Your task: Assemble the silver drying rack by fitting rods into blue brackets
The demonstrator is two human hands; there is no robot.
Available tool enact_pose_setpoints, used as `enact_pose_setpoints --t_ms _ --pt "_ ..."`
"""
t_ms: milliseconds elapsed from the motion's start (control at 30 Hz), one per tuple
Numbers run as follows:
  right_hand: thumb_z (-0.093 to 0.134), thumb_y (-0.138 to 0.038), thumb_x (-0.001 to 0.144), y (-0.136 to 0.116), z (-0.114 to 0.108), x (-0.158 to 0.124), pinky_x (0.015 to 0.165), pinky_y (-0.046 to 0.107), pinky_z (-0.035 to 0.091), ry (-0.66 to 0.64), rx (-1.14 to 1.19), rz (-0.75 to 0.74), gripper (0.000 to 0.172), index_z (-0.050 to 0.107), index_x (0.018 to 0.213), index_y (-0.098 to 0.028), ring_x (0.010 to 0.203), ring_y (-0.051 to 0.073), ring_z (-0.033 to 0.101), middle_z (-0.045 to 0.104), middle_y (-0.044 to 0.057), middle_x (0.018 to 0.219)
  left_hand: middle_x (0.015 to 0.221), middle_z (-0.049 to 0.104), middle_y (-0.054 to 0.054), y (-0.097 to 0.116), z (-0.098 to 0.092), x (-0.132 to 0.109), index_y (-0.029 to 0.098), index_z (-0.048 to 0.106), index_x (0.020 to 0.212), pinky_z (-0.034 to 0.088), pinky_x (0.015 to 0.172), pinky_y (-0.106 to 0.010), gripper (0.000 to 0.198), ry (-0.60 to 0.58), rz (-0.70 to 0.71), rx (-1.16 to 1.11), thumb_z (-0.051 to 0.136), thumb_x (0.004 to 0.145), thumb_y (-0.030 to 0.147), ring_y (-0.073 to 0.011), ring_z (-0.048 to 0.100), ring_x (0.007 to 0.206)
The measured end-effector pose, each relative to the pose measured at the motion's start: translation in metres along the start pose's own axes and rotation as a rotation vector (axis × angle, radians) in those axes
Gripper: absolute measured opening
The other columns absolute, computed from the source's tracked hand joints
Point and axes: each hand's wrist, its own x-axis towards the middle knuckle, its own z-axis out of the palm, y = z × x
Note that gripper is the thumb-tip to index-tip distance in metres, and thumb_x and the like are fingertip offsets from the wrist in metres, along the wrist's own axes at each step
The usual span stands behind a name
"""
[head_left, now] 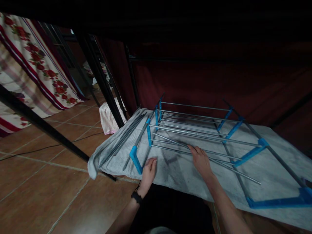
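My R grip (201, 161) is clamped on a thin gray rod (239, 173); I see its fingers curled over the top. The rod lies on a slant: one end runs up & L of that grip, the other runs down & R, past my wrist. My L grip (149, 170) is off to the L, w/ a dark wristband (136, 196) behind it. Its fingers are curled in, right by a blue corner piece (136, 159); can't tell if they're holding it. The corner is part of a rack (232, 131) w/ thin metal bars & more blue bits, set out behind the R grip & far to its R. Under all that is a gray cloth (170, 175). More loose rods (123, 139) lie on it, up & L of my L grip. Farther out, a dark red cloth (207, 81) hangs behind the rack. Way L of both grips: a black post (103, 78), brown tile floor (65, 172) w/ a thin black cord (60, 144), & a flowery curtain (36, 55).
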Motion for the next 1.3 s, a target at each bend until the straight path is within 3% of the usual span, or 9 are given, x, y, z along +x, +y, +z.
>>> enact_pose_setpoints --t_ms 100,167,333,467,633,800,1033,1167,1300 --pt "0.038 -0.006 0.091 -0.002 -0.002 0.006 0.095 0.035 0.042 -0.022 -0.022 -0.004 0.057 0.050 0.143 -0.026 0.100 0.022 0.059 0.065 0.008 0.112 0.127 0.059 -0.013 0.009 0.002 0.035 0.019 0.057 0.126 0.043 0.109 -0.042 0.036 0.316 -0.073 -0.085 0.047 0.096 0.035 -0.0221 0.056 0.122" --pt "0.038 -0.006 0.091 -0.003 -0.003 0.011 0.095 0.035 0.041 -0.033 -0.030 -0.011 0.058 0.049 0.143 -0.027 0.100 0.021 0.059 0.065 0.008 0.112 0.134 0.054 -0.014 0.012 0.005 0.058 0.018 0.052 0.131 0.041 0.111 -0.041 0.040 0.427 -0.116 -0.126 0.051 0.093 0.030 -0.0225 0.051 0.128" --pt "0.038 -0.006 0.091 -0.007 -0.006 0.021 0.091 0.034 0.042 -0.049 -0.046 -0.025 0.058 0.050 0.144 -0.028 0.097 0.021 0.059 0.065 0.007 0.110 0.138 0.052 -0.016 0.022 0.007 0.102 0.016 0.049 0.134 0.040 0.112 -0.044 0.047 0.471 -0.181 -0.179 0.053 0.086 0.019 -0.0244 0.051 0.130" --pt "0.039 -0.007 0.092 -0.008 -0.007 0.021 0.091 0.034 0.042 -0.049 -0.041 -0.031 0.056 0.051 0.143 -0.029 0.096 0.021 0.059 0.065 0.007 0.110 0.138 0.051 -0.016 0.029 0.006 0.112 0.016 0.048 0.134 0.041 0.111 -0.044 0.049 0.456 -0.185 -0.208 0.052 0.085 0.016 -0.0247 0.050 0.130" --pt "0.040 -0.008 0.092 -0.006 -0.003 0.011 0.092 0.034 0.042 -0.061 -0.019 -0.038 0.056 0.051 0.142 -0.028 0.096 0.021 0.059 0.065 0.007 0.109 0.136 0.049 -0.014 0.017 0.017 0.087 0.019 0.046 0.136 0.041 0.111 -0.041 0.052 0.432 -0.122 -0.183 0.052 0.084 0.015 -0.0233 0.049 0.130" --pt "0.040 -0.008 0.093 -0.007 0.001 -0.006 0.093 0.036 0.042 -0.120 -0.020 -0.067 0.054 0.052 0.142 -0.028 0.097 0.021 0.060 0.066 0.008 0.109 0.132 0.052 -0.013 0.000 0.022 0.058 0.022 0.045 0.136 0.044 0.108 -0.043 0.054 0.398 -0.200 -0.195 0.053 0.083 0.014 -0.0215 0.055 0.119" --pt "0.041 -0.013 0.097 -0.014 0.014 -0.036 0.091 0.034 0.043 -0.139 0.058 -0.106 0.046 0.055 0.139 -0.028 0.095 0.020 0.060 0.065 0.007 0.104 0.137 0.052 -0.014 0.003 0.025 0.000 0.023 0.042 0.140 0.051 0.099 -0.042 0.057 0.233 -0.236 -0.266 0.053 0.085 0.019 -0.0210 0.061 0.112" --pt "0.043 -0.010 0.096 -0.022 0.020 -0.050 0.091 0.034 0.043 -0.151 0.101 -0.126 0.047 0.056 0.137 -0.030 0.094 0.019 0.059 0.065 0.006 0.104 0.145 0.045 -0.014 0.020 0.013 -0.041 0.025 0.037 0.145 0.042 0.110 -0.048 0.057 0.180 -0.089 -0.087 0.051 0.090 0.023 -0.0246 0.051 0.129" --pt "0.046 -0.010 0.095 -0.036 0.011 -0.059 0.094 0.035 0.042 -0.199 0.149 -0.112 0.047 0.057 0.135 -0.031 0.098 0.019 0.058 0.065 0.005 0.103 0.149 0.041 -0.012 0.047 -0.005 -0.050 0.026 0.039 0.146 0.029 0.119 -0.052 0.052 0.036 0.193 0.148 0.045 0.095 0.024 -0.0272 0.037 0.142"
